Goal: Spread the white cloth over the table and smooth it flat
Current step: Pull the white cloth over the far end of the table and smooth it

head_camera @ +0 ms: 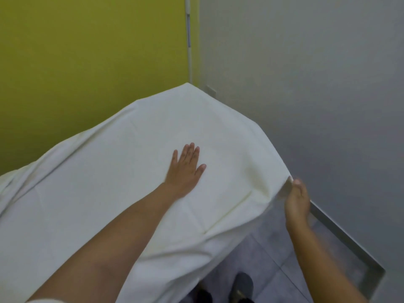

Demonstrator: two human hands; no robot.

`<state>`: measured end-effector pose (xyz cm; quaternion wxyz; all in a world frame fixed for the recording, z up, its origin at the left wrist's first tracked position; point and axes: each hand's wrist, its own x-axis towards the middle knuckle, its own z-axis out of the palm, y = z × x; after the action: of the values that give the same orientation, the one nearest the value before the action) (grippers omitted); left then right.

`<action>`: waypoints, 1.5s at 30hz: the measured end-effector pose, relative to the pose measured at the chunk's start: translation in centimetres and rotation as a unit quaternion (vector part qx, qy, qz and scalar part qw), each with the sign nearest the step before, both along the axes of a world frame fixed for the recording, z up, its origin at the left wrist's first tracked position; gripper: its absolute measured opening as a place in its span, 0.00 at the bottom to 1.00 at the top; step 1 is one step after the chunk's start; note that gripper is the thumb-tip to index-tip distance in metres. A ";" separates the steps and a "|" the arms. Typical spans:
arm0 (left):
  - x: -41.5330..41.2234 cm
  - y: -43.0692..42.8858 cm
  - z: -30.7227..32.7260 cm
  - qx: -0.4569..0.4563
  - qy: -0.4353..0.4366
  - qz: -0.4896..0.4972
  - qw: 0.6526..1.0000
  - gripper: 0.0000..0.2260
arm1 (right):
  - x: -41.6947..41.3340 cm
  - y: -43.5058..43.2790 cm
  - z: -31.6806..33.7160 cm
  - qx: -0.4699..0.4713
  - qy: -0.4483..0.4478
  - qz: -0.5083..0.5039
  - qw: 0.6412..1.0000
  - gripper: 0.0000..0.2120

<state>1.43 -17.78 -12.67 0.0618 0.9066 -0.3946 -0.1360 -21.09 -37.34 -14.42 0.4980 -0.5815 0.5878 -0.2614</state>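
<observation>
Dark shoes (242, 285) stand on grey floor tiles (269, 254). The blurred right hand (297, 200) meets the right edge of the white fabric cloth (109, 182); I cannot tell its grip. The left hand (185, 171) lies flat, fingers straight, on the cloth, which drapes over the hidden counter.

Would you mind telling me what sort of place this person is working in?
Probably a plain indoor room, perhaps institutional; the exact kind is unclear. The white cloth covers a table pushed into a corner where a yellow-green wall meets a grey wall, above a grey tiled floor.
</observation>
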 end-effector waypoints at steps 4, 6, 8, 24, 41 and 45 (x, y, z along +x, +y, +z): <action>-0.8 -0.5 0.0 0.010 0.003 0.009 1.000 0.28 | -1.0 -1.3 -1.7 0.130 0.004 -0.170 0.977 0.16; -0.9 -0.6 0.0 0.014 0.001 0.010 1.000 0.28 | -1.6 -1.4 -3.1 0.286 -0.009 -0.160 0.945 0.18; -0.9 -0.6 -0.3 0.018 -0.008 0.012 1.000 0.28 | -1.4 -1.3 -3.9 0.381 -0.044 -0.078 0.920 0.25; -0.5 -0.8 -0.1 0.043 -0.003 0.006 0.999 0.28 | 2.2 -9.3 2.2 0.297 -0.057 0.134 0.944 0.19; -0.6 -0.7 -0.2 0.036 0.010 0.006 0.999 0.28 | 1.5 -11.1 7.1 0.083 0.070 0.178 0.978 0.19; -0.6 -1.2 -0.3 0.029 0.004 0.007 1.000 0.29 | 1.6 -11.6 6.0 0.024 0.069 0.172 0.982 0.24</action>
<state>0.80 -19.02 -12.97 0.0376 0.9101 -0.3841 -0.1507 -19.46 -48.94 -8.43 0.5071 -0.6785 0.5184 -0.1173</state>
